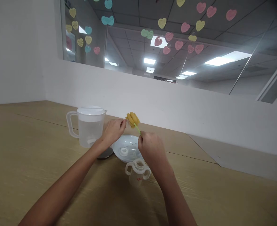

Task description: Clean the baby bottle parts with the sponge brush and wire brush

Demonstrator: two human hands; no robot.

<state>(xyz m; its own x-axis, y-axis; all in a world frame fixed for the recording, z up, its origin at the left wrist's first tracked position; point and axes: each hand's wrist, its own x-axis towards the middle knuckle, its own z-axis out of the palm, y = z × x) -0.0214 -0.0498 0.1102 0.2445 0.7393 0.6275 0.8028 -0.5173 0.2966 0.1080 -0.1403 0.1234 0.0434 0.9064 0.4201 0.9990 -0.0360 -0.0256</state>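
A brush with a yellow sponge head (132,119) and a green stem is held up over the white bowl (129,140). My right hand (151,147) is closed round its stem. Beside the sponge, my left hand (114,129) has its fingers pinched on a small clear thing I cannot make out. The bowl holds a white ring (123,152) and some clear parts. In front of it stands an uncapped baby bottle (136,175) with two handles.
A lidded clear pitcher (90,127) with a handle stands left of the bowl. Part of a dark round object (106,153) shows between them. Behind the wooden table (34,163) is a white wall (152,102) below glass with heart-shaped notes.
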